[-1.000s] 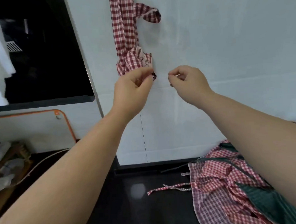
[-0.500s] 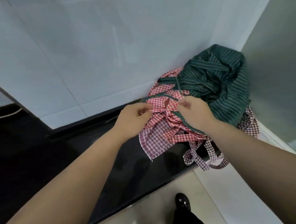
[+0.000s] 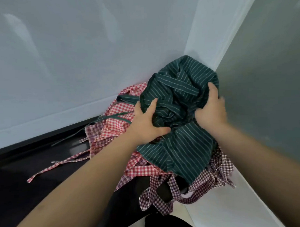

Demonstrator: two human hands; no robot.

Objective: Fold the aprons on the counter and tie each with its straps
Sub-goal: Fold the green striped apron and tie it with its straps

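Cloth fills both hands: the green striped apron [image 3: 181,146] sits bunched on top of the red checked aprons [image 3: 115,126], pushed into the far corner of the black counter [image 3: 29,177] where the two walls [image 3: 75,56] meet. The bundle runs long from the corner at one o'clock down to the counter's edge at six, with its lower flap lying over the checked cloth there. The left hand [image 3: 146,123] is at its nine o'clock side, thumb and fingers dug into a fold and gripping it. The right hand [image 3: 211,109] is at three o'clock, fingers curled over the top of the wad. Neither is nearer; the apron lies squarely between them, and both forearms reach in from six o'clock. To my eye the lift should go towards eight o'clock, where bare counter shows. The green strap [image 3: 126,98] trailing over the checked cloth at ten o'clock may drag some of it along.
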